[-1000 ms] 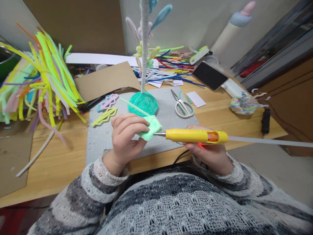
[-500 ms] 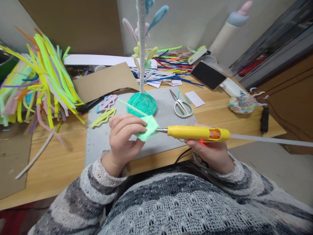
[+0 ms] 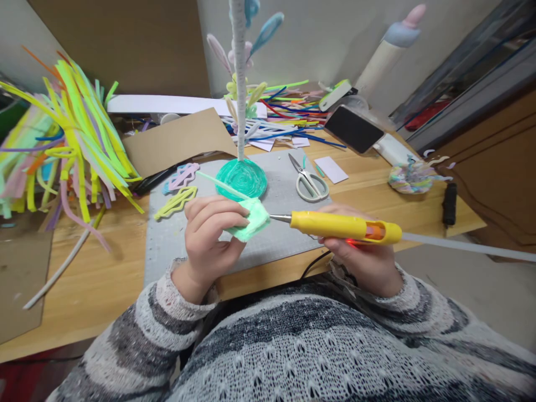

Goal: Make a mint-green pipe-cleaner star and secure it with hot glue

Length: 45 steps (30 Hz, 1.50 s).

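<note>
Between the thumb and fingers of my left hand [image 3: 215,237] is a mint-green fuzzy piece [image 3: 254,219], with a loose pipe cleaner strand [image 3: 221,185] sticking out to the upper left. My right hand [image 3: 364,257] grips a yellow hot glue gun [image 3: 329,224], its red light lit and a clear glue stick [image 3: 460,245] out of the back. The metal nozzle [image 3: 280,218] points left at the edge of the green piece, touching it or very close. Behind my left hand stands a white wrapped stem on a round teal base [image 3: 245,177].
Scissors [image 3: 310,184] and yellow zigzag pipe cleaners [image 3: 176,202] lie on the grey cutting mat [image 3: 276,245]. A bundle of pipe cleaners [image 3: 79,134] fills the left side. At the right are a phone [image 3: 354,129] and a pastel coiled piece [image 3: 410,177].
The glue gun has shifted slightly right, its nozzle staying at the green piece's right edge. My left hand keeps its hold, and the whole view has moved a little.
</note>
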{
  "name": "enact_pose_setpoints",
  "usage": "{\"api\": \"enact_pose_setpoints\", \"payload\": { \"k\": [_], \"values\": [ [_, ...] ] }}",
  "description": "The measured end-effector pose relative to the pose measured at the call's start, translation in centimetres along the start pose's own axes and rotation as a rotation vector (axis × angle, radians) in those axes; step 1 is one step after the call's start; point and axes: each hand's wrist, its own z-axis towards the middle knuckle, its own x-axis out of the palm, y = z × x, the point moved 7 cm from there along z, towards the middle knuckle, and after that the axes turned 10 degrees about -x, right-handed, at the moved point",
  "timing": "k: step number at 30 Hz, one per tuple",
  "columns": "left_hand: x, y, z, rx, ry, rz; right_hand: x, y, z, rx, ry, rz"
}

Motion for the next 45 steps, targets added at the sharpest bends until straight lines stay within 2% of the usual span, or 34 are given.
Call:
{"api": "enact_pose_setpoints", "payload": {
  "k": [3, 27, 33, 38, 45],
  "values": [
    [0.0, 0.0, 0.0, -0.002, -0.001, -0.002, 0.3, 0.4, 0.5, -0.028, 0.047, -0.004],
    [0.1, 0.6, -0.1, -0.085, 0.019, -0.098, 0.1, -0.2, 0.0, -0.009, 0.019, 0.021],
    [0.1, 0.7, -0.1, -0.105, 0.018, -0.103, 0.3, 0.5, 0.4, -0.051, 0.044, 0.001],
    [0.2, 0.5, 0.0, -0.076, 0.031, -0.112, 0.4, 0.9, 0.5, -0.107, 0.063, -0.033],
    [0.2, 0.4, 0.0, -0.046, 0.041, -0.088, 0.5, 0.5, 0.3, -0.092, 0.068, -0.018]
  ]
}}
